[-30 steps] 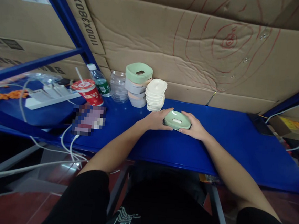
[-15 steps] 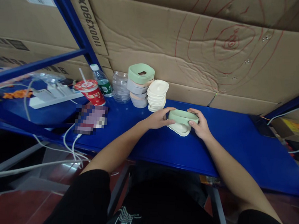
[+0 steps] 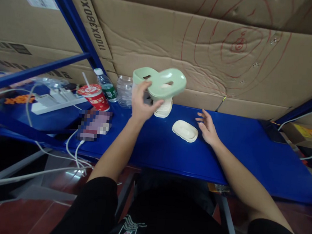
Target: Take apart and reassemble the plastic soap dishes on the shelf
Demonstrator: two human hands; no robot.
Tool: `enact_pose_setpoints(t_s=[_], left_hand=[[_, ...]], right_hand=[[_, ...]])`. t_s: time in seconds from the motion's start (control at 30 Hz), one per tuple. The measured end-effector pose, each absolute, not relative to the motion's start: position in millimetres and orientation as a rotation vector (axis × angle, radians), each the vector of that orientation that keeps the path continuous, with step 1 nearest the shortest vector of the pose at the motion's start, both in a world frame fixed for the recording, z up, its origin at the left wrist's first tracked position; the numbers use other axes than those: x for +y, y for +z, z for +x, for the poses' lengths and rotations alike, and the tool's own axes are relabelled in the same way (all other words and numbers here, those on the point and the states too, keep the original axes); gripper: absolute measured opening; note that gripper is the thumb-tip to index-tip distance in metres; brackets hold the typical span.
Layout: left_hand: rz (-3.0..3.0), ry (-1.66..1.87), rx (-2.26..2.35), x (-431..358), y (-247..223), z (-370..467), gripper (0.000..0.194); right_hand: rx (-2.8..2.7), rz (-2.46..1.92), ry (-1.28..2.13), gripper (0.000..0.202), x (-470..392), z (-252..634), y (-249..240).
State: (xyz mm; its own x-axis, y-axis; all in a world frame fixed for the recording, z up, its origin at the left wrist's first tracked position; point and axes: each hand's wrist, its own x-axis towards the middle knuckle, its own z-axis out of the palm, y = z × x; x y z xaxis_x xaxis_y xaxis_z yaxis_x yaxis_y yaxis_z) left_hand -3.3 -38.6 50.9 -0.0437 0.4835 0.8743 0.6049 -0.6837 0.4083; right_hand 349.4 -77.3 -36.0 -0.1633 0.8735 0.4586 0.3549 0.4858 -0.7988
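Note:
My left hand (image 3: 143, 103) is at the back of the table with its thumb and fingers around the left end of a light-green oval shell (image 3: 177, 79) that has a slot in its base. The shell is tilted in the air over a stack of cream oval pieces (image 3: 163, 109), partly hiding it. Behind my left hand, another green shell (image 3: 141, 73) tops a stack that is mostly covered. On the blue table lies a single cream oval piece (image 3: 185, 131) with a raised rim. Just right of it, my right hand (image 3: 207, 127) hovers with fingers apart, holding nothing.
Left of the stacks stand a clear plastic jar (image 3: 124, 93), a water bottle (image 3: 106, 85) and a red cup with a straw (image 3: 96, 98). A power strip (image 3: 56, 102) with white cables lies farther left. A cardboard wall (image 3: 151, 33) closes off the back.
The green shell has gone from between both hands, over the single cream piece, to the back left in my left hand. My right hand has let go of it and opened.

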Motion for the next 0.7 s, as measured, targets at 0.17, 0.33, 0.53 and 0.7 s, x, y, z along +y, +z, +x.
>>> enact_pose_setpoints(t_s=[0.17, 0.33, 0.53, 0.7], left_hand=[[-1.762, -1.967, -1.243, -10, 78, -43, 0.083], [-1.706, -1.807, -1.368, 6, 92, -52, 0.088], [-1.737, -1.477, -1.82, 1, 96, -30, 0.079], [-1.783, -1.505, -1.852, 14, 89, -26, 0.083]], right_hand=[[-1.797, -1.084, 0.626, 0.092, -78, 346, -41], [-1.906, -1.115, 0.56, 0.091, -80, 347, -40], [-2.2, -1.19, 0.486, 0.091, -84, 348, -35], [-2.456, -1.207, 0.444, 0.083, -84, 352, -32]])
